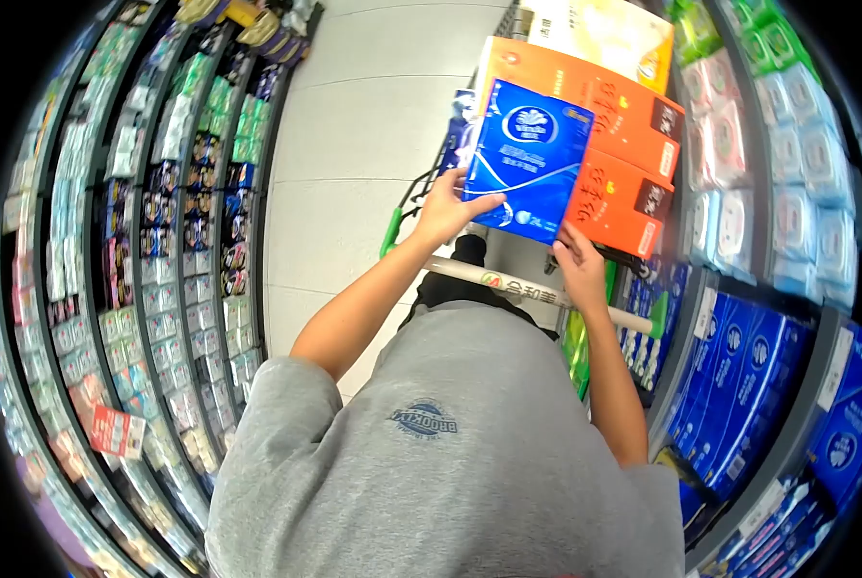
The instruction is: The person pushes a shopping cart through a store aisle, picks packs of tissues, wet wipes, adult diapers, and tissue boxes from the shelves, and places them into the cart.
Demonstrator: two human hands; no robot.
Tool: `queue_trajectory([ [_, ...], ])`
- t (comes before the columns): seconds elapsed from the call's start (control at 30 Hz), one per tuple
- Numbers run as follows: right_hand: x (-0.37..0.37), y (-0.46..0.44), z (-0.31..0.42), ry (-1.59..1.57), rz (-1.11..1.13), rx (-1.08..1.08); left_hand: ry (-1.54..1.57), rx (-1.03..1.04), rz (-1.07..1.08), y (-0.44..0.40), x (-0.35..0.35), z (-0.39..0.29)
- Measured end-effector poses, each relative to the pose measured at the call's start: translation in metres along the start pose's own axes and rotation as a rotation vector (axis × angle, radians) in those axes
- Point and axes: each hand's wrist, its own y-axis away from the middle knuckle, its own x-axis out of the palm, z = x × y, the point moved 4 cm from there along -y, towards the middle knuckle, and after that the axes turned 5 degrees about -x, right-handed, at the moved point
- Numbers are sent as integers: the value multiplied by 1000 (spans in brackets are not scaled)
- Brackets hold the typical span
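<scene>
Between my two hands is a blue Vinda tissue pack (530, 164), its printed front facing up, above the handle end of a shopping cart. My left hand (448, 209) grips its left edge, thumb on the front and the other fingers behind. At the lower right corner, my right hand (579, 265) pinches the pack. Beyond it, orange packs (628, 144) lie in the cart, with a cream-yellow pack (604, 34) farther up. The cart's pale handle bar (489, 280) with green ends runs crosswise just in front of my body.
Shelves of small packaged goods (171, 212) line the left side, with a red price sign (118, 431). On the right, shelves hold wipes packs (805, 144) and large blue tissue bundles (739, 376). Pale floor tiles (339, 125) run between the left shelves and the cart.
</scene>
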Motion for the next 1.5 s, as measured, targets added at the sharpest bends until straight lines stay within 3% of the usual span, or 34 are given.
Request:
queue_trajectory([
  [0.03, 2, 0, 2, -130, -6, 2, -43, 27, -26, 1, -1, 1],
  [0.17, 6, 1, 19, -57, 136, 36, -76, 103, -75, -2, 1, 14],
  [0.43, 24, -10, 69, -69, 242, 47, 83, -22, 142, 15, -31, -17],
  [0.6, 71, -21, 80, -170, 433, 0, 404, 25, -58, 36, -78, -38],
  [0.67, 82, -26, 86, -174, 446, -49, 306, 60, -189, 38, -100, -42],
  [0.73, 86, -28, 86, 49, 427, -256, 210, 164, -332, 41, -113, -50],
  [0.97, 19, -17, 23, 182, 83, -61, -193, 219, -616, 11, -119, -58],
  [1.03, 8, -11, 16, 244, 24, -70, -192, 241, -606, 8, -100, -64],
  [1.1, 0, -9, 10, 304, -41, -77, -395, 209, -607, -3, -85, -63],
  [1.2, 0, -3, 9, 441, -5, -235, -537, 181, -595, -15, -60, -51],
  [1.5, -1, -2, 5, 415, 27, -258, -729, 206, -407, -32, -53, -41],
])
